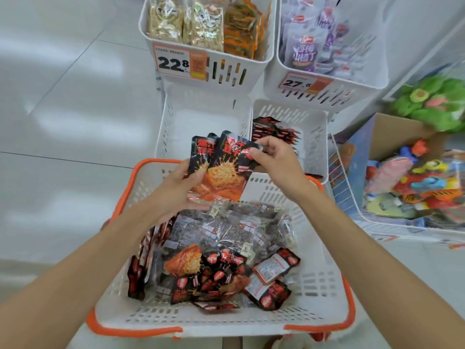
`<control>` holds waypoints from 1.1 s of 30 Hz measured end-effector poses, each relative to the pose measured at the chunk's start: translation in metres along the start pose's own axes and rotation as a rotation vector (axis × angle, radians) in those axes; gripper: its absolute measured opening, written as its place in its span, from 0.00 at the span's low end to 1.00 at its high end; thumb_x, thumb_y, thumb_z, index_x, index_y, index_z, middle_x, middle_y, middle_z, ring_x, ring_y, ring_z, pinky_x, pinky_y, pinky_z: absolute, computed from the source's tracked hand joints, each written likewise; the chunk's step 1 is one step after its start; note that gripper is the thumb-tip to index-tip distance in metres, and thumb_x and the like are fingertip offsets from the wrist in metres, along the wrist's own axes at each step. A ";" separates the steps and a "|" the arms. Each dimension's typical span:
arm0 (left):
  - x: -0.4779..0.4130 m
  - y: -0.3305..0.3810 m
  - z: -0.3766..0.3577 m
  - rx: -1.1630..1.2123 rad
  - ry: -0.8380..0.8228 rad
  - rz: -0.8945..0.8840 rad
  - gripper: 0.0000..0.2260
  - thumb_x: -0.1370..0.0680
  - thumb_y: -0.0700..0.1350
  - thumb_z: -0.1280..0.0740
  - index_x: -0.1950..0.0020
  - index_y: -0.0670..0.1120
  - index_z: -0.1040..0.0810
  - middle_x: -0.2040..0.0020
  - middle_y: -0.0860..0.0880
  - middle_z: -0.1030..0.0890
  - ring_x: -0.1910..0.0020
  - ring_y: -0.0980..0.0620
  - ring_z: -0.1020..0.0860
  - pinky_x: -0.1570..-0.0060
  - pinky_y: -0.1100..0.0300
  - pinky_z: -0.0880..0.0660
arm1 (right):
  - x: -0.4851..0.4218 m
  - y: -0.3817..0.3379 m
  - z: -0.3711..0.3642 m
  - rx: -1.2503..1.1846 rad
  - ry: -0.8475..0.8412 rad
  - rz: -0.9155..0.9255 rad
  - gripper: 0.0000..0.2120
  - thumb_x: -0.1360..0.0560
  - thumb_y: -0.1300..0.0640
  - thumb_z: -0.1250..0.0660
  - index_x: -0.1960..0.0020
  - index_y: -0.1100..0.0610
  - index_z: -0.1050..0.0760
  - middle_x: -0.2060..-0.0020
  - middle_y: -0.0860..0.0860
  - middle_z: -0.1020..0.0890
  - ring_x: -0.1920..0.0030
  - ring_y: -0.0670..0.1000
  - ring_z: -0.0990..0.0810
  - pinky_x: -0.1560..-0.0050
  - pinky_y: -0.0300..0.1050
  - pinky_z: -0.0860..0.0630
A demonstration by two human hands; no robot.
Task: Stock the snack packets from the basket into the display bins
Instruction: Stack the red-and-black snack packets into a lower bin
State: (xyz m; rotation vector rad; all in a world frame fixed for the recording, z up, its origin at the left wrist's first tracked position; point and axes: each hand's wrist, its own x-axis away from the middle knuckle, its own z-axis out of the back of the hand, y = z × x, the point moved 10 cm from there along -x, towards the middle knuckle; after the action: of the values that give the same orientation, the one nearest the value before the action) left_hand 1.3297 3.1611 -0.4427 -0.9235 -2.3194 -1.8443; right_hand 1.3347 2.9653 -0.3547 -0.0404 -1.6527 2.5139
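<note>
Nearest, I see the basket [226,321] holding loose snack packets [216,275]. Above its far rim, the grip of my left hand [176,192] is clamped on a fan of black-and-red packets [224,172], and my right hand [274,162] pinches their top edge. Beyond, the lower right bin [314,137] holds matching packets [274,132].

Upper bins [226,71] cut off by the top edge. Toy box [397,134] at right blurred, runs off frame. My right hand [274,159] covers part of the stocked packets [271,129] in the lower right bin [319,147]. Fanned packets [221,172] in my left hand [176,190] overlap; count unclear. Price tag [173,62] small print unreadable.
</note>
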 end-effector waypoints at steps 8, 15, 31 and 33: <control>-0.034 -0.004 -0.083 -0.201 -0.016 -0.082 0.22 0.24 0.38 0.29 0.33 0.52 0.31 0.39 0.47 0.21 0.51 0.49 0.16 0.55 0.48 0.17 | -0.006 0.035 0.035 -0.001 0.114 -0.067 0.21 0.25 0.47 0.28 0.36 0.50 0.30 0.34 0.48 0.29 0.32 0.48 0.30 0.37 0.43 0.31; -0.084 0.000 -0.151 -0.560 -0.125 -0.249 0.26 0.26 0.40 0.26 0.33 0.55 0.32 0.45 0.54 0.20 0.52 0.59 0.18 0.55 0.62 0.21 | -0.032 0.069 0.090 -0.022 0.172 -0.153 0.14 0.24 0.44 0.31 0.63 0.51 0.26 0.68 0.40 0.26 0.63 0.43 0.25 0.58 0.40 0.32; -0.257 0.013 -0.205 -1.486 -0.224 -0.475 0.47 0.32 0.68 0.29 0.21 0.56 0.49 0.19 0.50 0.49 0.21 0.48 0.53 0.24 0.45 0.51 | -0.117 0.133 0.227 0.560 -0.104 0.027 0.16 0.28 0.60 0.25 0.43 0.60 0.24 0.58 0.53 0.19 0.62 0.45 0.22 0.59 0.46 0.26; -0.271 -0.016 -0.200 -1.705 -0.285 -0.460 0.49 0.32 0.74 0.36 0.20 0.59 0.59 0.20 0.51 0.63 0.22 0.50 0.66 0.25 0.41 0.64 | -0.120 0.153 0.222 0.658 -0.115 0.027 0.20 0.27 0.58 0.25 0.38 0.59 0.25 0.53 0.54 0.18 0.55 0.54 0.19 0.52 0.53 0.24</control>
State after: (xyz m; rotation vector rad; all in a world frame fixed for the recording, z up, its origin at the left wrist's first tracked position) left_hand 1.4804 2.8650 -0.5014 -0.5502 -0.3896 -3.9540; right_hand 1.4180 2.6879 -0.4123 0.1502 -0.7800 2.9879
